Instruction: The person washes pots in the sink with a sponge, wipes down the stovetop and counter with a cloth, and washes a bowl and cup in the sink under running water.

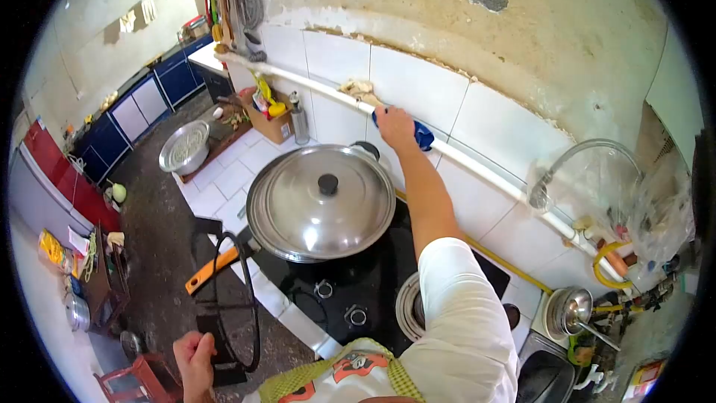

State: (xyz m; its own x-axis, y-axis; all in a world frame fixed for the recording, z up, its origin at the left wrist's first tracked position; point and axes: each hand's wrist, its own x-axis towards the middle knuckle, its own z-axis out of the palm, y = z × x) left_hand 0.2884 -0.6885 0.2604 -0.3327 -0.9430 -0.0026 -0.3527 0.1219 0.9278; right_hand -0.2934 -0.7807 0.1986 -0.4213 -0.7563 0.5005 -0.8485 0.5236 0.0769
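My right hand (pixel 395 127) is closed on a blue cloth (pixel 424 136) against the white pipe (pixel 477 173) that runs along the tiled wall. Low on the left, my left hand (pixel 195 358) is curled beside a black strap or frame (pixel 255 313); what its fingers hold, if anything, cannot be made out. Between the hands, a wok with an orange handle (pixel 211 270) sits on the black gas stove (pixel 339 295), covered by a domed steel lid (pixel 321 201) with a black knob. A beige rag (pixel 360 90) lies on the pipe, left of my right hand.
A cardboard box (pixel 274 125) and a steel bottle (pixel 300 123) stand behind the wok. A metal bowl (pixel 184 148) sits at the counter's left end. To the right are a glass lid (pixel 589 179), ladle (pixel 577 306) and sink (pixel 547 369). Utensils hang at the back.
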